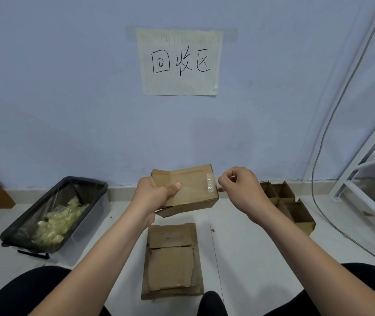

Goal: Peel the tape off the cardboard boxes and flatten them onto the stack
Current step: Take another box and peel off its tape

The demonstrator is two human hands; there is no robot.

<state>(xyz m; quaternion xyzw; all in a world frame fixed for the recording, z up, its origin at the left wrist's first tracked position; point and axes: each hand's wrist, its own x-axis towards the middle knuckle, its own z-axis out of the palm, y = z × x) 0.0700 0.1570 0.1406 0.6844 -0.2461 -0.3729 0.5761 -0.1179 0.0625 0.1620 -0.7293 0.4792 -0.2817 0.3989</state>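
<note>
A small brown cardboard box is held up in front of the wall. My left hand grips its left end, thumb lying across the top face. Clear tape crosses the box's right end. My right hand sits at that right edge with curled fingers pinching the tape end. Below on the floor lies the stack of flattened cardboard.
A black-rimmed bin lined with plastic and holding crumpled tape stands at the left. Several open cardboard boxes sit on the floor at the right, beside a white metal frame and a cable. My knees are at the bottom corners.
</note>
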